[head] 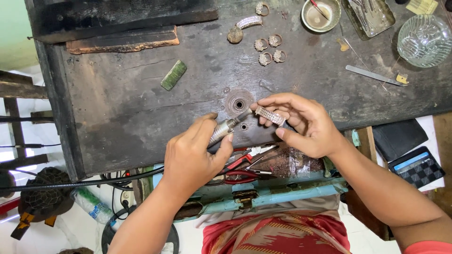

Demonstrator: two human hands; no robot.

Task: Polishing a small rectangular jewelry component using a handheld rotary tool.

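**Rotary tool tip up against a stone-set band**

Down low, red patterned cloth (278,233) over the lap, and a pale blue drawer (282,190) pulled out below the bench edge. Red-handled pliers (242,168) lying in it, beside a crumpled clear bag (292,162).

Up to the hands, close together over the near edge of the dark wooden bench (132,108). Left hand (190,157) wrapped firmly round a silver rotary handpiece (223,129), thumb and fingers closed on the barrel, black cable (84,182) trailing off leftward. Thin bit angled up and to the right, reaching the end of the band.

Right hand (301,124) pinching a small curved jewellery band (270,115) between thumb and fingertips, held just above the bench. Silvery, short, slightly arched, face packed with rows of tiny pale stones, left end poking free of the fingers.

Just behind, a round worn socket (239,103) in the wood. Farther left, a green ridged bar (173,75). Beyond, a cluster of stone-set rings (268,49) and another curved band (248,21). At the back right: small metal bowl (321,15), metal tray of tools (369,16), cut-glass bowl (423,40), flat metal file (372,75).
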